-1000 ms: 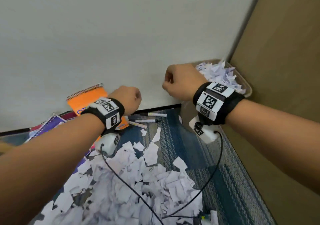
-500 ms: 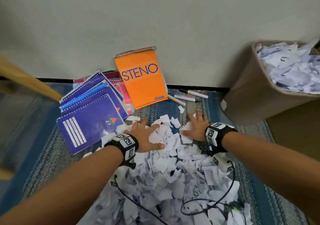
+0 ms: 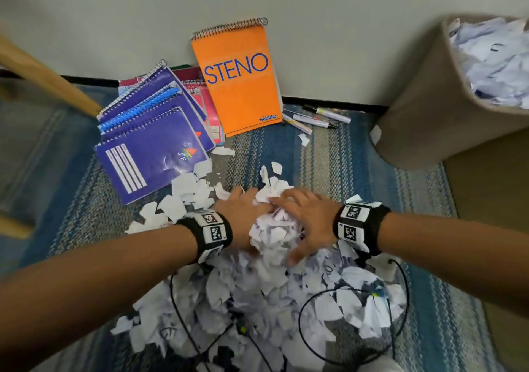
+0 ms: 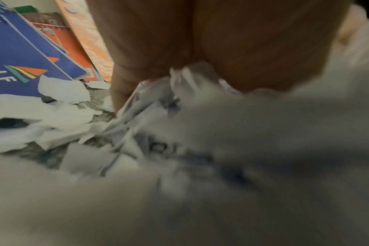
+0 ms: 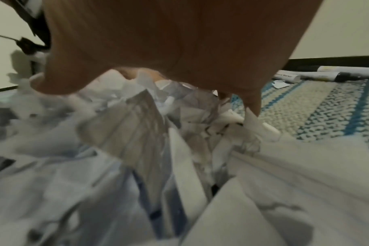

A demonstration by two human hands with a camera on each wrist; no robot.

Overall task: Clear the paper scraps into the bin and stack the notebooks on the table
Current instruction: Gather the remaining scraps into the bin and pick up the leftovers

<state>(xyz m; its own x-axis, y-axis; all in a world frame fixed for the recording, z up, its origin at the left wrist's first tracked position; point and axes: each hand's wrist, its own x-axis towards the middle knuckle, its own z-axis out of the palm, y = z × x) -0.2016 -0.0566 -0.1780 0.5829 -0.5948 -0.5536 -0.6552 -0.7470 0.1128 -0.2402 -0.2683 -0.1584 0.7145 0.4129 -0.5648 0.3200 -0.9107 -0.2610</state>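
1. Since half a second ago the two hands have swept inward from a spread-out press on the pile and now meet over a bunched mound of paper
2. Left hand (image 3: pixel 243 214) curls around the left side of the paper scraps (image 3: pixel 274 228), its fingers dug in under the bundle; in the left wrist view the palm (image 4: pixel 221 41) sits right over crumpled paper (image 4: pixel 179 116), though that view is blurred, so the exact finger hold is hard to read
3. Right hand (image 3: pixel 307 217) clamps the same bundle from the right, fingers over the top and thumb down the near side; the right wrist view shows the hand (image 5: pixel 169 41) arched over scraps (image 5: pixel 179 133) with fingertips in the paper
4. The rest of the scraps lie heaped on the striped rug (image 3: pixel 357 157), spreading toward the camera, with black cables looped over them
5. The bin (image 3: pixel 429 114) stands well off to the right, already holding paper
6. The purple notebooks (image 3: pixel 154 148) lie fanned on the rug at the left; the orange STENO pad (image 3: pixel 237 79) leans on the wall (image 3: pixel 343 28) beside them
7. Markers (image 3: pixel 315 117) rest at the skirting, between pad and bin
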